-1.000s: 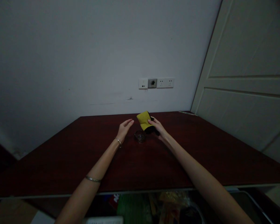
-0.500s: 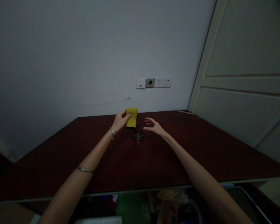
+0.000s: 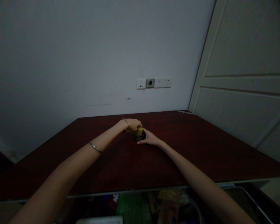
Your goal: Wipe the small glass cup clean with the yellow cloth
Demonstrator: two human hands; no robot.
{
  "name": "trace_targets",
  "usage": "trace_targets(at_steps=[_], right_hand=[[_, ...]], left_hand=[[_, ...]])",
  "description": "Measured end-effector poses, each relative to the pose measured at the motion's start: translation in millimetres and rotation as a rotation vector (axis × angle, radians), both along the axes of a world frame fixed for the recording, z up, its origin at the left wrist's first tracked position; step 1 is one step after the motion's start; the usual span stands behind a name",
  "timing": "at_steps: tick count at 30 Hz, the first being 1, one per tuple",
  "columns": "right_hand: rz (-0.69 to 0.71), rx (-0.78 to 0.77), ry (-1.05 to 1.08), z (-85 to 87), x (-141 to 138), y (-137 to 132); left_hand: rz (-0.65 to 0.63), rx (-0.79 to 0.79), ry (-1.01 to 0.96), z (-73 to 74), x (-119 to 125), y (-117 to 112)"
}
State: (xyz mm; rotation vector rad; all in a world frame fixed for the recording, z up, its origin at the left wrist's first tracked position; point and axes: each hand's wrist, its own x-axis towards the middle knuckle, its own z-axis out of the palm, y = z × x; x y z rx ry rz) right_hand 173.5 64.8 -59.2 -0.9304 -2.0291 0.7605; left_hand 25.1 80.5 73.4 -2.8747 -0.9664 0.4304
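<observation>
Before the far edge of the desk (image 3: 177,146), the left hand (image 3: 134,124) is pinching probably soft yellow cloth (image 3: 139,132); the right hand (image 3: 150,137) is sensibly curling around a likely fragile glass dish (image 3: 137,139).

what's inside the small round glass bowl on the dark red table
A yellow fabric cloth shows at the mouth of the bowl, under the left hand; the cloth hides what's beneath, including the bottom.

1. The head camera looks forward and down across the worktop (image 3: 177,155) from its near side.
2. It faces the wall (image 3: 84,56), with a panelled door (image 3: 245,62) at right.
3. The sockets (image 3: 162,82) sit farther off.
</observation>
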Motion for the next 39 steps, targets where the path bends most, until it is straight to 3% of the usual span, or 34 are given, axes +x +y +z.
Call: trace_targets(at_steps=[6,13,19,30,39], right_hand=[[-0.042,0.001,-0.052,1.9,-2,-3],[-0.146,0.002,-0.111,3.0,-2,-6],[-0.182,0.022,-0.142,1.3,-2,-6],[-0.217,0.044,-0.136,-1.8,-2,-8],[-0.231,0.047,-0.117,-1.0,-4,-10]], left_hand=[[-0.003,-0.008,0.047,-11.2,22,10],[-0.021,0.089,0.044,-20.2,25,24],[0.118,0.150,0.064,-30.6,22,33],[0.380,0.085,-0.135,-44.7,5,33],[0.591,-0.044,-0.159,-43.5,2,28]])
